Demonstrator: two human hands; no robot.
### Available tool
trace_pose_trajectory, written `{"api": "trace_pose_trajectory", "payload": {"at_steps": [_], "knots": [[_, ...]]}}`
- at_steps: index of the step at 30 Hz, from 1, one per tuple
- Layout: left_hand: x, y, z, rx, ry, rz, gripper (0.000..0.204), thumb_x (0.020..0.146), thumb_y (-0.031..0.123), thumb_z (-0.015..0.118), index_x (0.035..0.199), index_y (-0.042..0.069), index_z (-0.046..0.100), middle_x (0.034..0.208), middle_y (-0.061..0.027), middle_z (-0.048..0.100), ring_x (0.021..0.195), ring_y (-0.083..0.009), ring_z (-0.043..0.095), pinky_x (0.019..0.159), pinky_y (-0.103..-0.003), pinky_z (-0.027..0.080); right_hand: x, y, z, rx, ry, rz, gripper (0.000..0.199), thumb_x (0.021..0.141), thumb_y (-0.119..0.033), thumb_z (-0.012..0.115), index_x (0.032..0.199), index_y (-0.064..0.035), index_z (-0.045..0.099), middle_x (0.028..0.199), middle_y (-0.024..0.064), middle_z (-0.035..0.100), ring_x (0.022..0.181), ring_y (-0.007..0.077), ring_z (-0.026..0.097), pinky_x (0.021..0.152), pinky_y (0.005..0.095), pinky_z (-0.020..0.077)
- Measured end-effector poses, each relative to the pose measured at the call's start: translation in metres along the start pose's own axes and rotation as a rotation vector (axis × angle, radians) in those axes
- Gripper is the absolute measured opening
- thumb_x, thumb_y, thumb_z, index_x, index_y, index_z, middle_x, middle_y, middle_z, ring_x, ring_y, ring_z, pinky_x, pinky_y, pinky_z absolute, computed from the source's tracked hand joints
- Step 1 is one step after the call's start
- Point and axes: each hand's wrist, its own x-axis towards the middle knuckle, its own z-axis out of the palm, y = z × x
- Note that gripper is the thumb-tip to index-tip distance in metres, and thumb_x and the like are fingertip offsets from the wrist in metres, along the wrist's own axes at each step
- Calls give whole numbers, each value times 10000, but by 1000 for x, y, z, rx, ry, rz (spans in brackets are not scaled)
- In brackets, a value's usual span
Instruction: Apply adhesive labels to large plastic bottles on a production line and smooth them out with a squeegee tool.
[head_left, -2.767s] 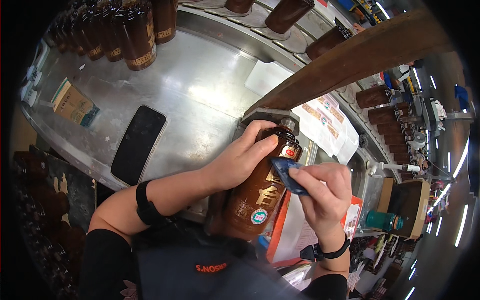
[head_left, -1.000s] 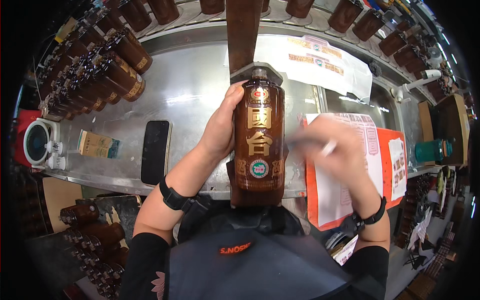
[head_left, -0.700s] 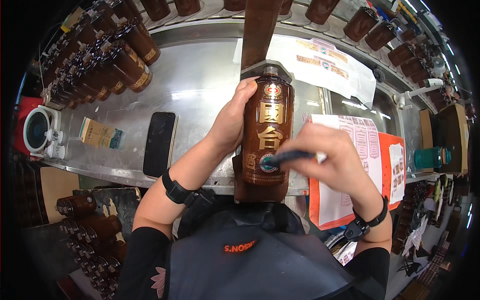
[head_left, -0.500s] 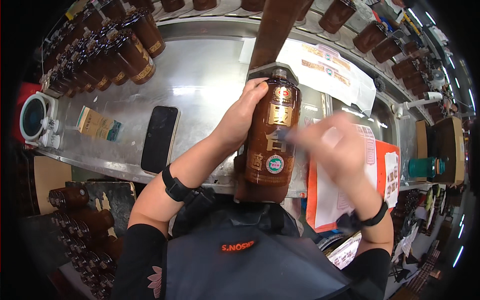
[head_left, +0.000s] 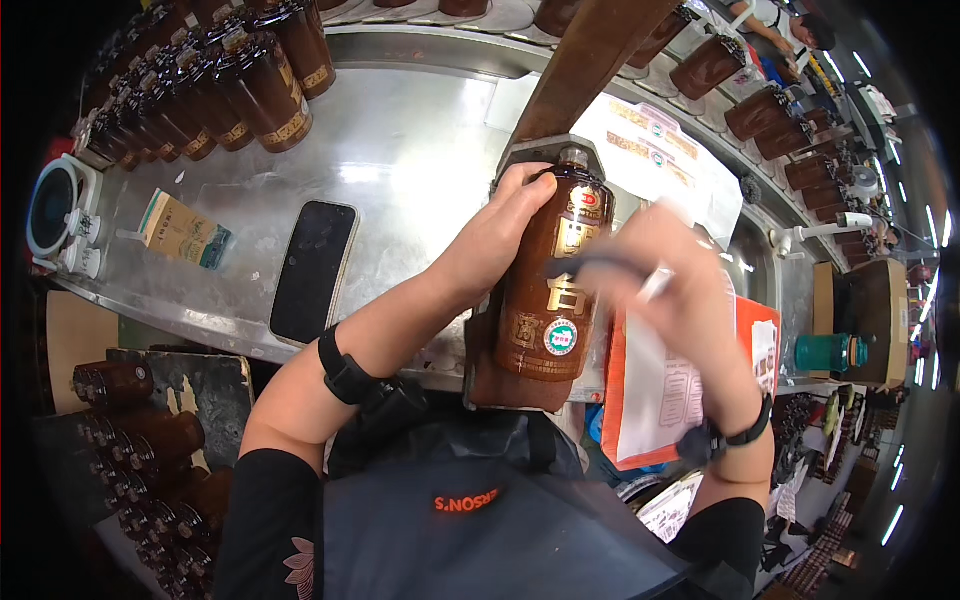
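A brown glazed bottle [head_left: 535, 300] with gold lettering and a round green-and-white sticker [head_left: 560, 337] lies on a brown cradle [head_left: 515, 393], its neck pointing away from me. My left hand [head_left: 505, 225] grips the bottle's shoulder from the left side, with the thumb on top. Over the right side of its front, my right hand [head_left: 665, 280] is smeared by motion. A dark, narrow thing [head_left: 585, 264] and a small white piece [head_left: 656, 285] show at its fingers; their kinds are too blurred to tell. Part of the lettering is hidden behind them.
Several brown bottles [head_left: 270, 95] stand at the far left. A black phone [head_left: 313, 270] and a tan-and-teal packet [head_left: 185, 230] lie on the metal table [head_left: 400, 130]. Sticker sheets [head_left: 690, 165] lie behind the bottle; an orange-edged sheet [head_left: 625, 440] lies to its right.
My view has shifted slightly. My right hand remains by the bottle's front, and a dark thing now shows more plainly at its fingers. My left hand keeps its hold on the bottle.
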Motion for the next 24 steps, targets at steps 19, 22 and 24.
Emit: {"api": "trace_pose_trajectory", "payload": {"at_steps": [19,22,24], "knots": [[-6,1,-6,27,-13,-7,401,1066,285,335,1380,37,374,1268,-115,544,1187,-172,535,1040,-329,415,14,-4,-6,-52,27,-67,216,720,-94,781,932,-111,744,744,50,569,754,239,509,691,363,421],[-8,8,-1,18,-18,-43,411,1063,294,345,1384,39,365,1282,-120,535,1193,-171,531,1043,-333,414,18,29,-16,-213,150,43,217,724,-83,784,934,-68,729,753,69,582,748,243,509,694,357,428],[-6,8,1,30,-2,-50,427,1053,304,371,1390,42,375,1284,-121,528,1189,-175,526,1036,-327,412,12,39,-34,-317,356,208,244,742,-70,789,971,-29,715,763,84,613,728,242,525,706,327,441]]}}
